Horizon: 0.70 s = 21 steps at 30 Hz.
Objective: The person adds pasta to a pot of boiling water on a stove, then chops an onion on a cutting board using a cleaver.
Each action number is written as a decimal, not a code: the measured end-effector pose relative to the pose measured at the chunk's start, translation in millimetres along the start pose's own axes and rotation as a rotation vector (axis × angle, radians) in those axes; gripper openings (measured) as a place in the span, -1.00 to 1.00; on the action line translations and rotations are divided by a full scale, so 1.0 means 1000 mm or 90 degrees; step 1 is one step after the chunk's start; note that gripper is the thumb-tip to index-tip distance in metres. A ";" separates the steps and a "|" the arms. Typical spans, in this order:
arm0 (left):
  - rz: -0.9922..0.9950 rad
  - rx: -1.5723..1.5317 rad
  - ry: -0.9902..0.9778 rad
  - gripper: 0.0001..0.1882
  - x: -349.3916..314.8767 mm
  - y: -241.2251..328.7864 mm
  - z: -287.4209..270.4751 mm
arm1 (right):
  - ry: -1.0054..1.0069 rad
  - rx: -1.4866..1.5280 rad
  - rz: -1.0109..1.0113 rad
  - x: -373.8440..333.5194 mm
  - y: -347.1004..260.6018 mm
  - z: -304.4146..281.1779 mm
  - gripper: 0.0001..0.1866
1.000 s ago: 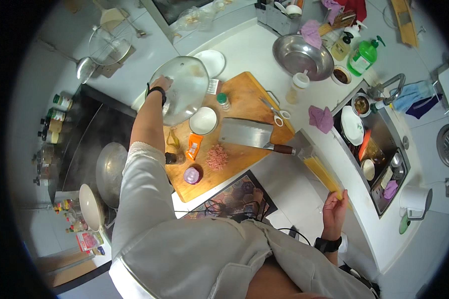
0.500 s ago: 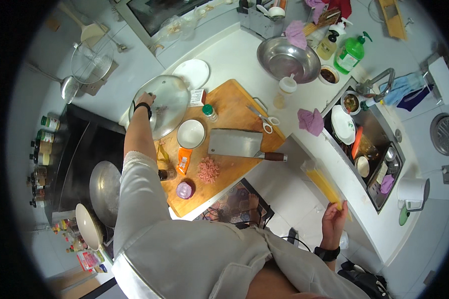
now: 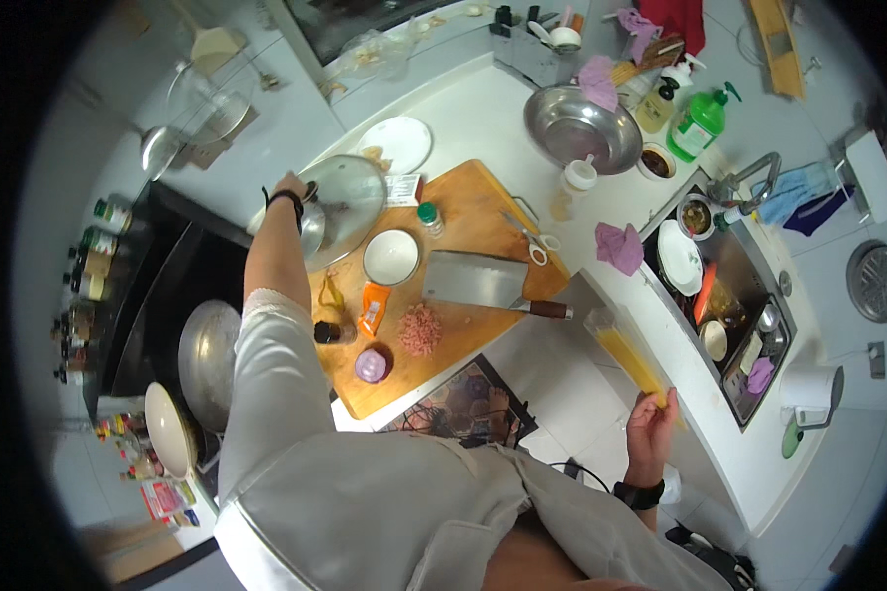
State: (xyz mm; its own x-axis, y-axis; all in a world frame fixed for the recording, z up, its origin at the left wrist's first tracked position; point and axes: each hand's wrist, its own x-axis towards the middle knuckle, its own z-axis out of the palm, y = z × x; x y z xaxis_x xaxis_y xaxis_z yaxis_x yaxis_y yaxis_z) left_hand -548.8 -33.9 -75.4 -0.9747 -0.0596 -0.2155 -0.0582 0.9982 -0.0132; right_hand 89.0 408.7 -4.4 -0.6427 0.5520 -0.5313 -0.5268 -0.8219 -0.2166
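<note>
My left hand [image 3: 290, 187] reaches to the far left of the counter, fingers closed at the knob of a glass lid [image 3: 353, 222] with a metal rim. What lies beneath the lid is mostly hidden; a shiny metal curve shows by my wrist. Low on the right, my right hand [image 3: 648, 428] pinches the lower end of a clear pack of spaghetti [image 3: 629, 360], held slanted in front of the counter edge. Between my hands, the wooden cutting board [image 3: 468, 197] carries a cleaver [image 3: 475, 280], minced meat [image 3: 420, 329], a white bowl [image 3: 391, 257] and an orange packet [image 3: 373, 309].
Scissors [image 3: 536, 241], a green-capped shaker [image 3: 430, 219] and a purple-lidded jar [image 3: 371, 365] are also on the board. A wok [image 3: 207, 364] and a pale pan [image 3: 168, 433] sit at the stove. Dishes fill the sink [image 3: 749, 409] at right. A steel basin [image 3: 581, 130] stands behind.
The glass lid has tilted and shifted slightly right under my left hand, uncovering more at its left side. My right hand still holds the spaghetti. The whole view has shifted a little.
</note>
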 end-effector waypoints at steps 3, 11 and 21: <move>0.045 -0.085 0.119 -0.43 -0.023 -0.002 -0.038 | -0.015 -0.003 0.039 0.006 0.009 0.016 -0.83; 0.157 -0.126 0.363 -0.49 -0.209 -0.066 -0.187 | -0.154 -0.130 0.215 0.007 0.061 0.063 -0.80; 0.286 -0.356 0.318 -0.61 -0.496 -0.120 -0.197 | -0.364 -0.305 0.376 -0.049 0.174 0.116 -0.70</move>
State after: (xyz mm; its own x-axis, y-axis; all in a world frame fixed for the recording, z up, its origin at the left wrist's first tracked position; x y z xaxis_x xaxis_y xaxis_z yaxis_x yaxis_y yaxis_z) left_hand -101.2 -124.4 225.8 -0.9035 0.2162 0.3701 0.3851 0.7886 0.4795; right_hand -35.6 255.2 79.6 -0.9741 -0.0896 -0.2077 0.1717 -0.8905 -0.4214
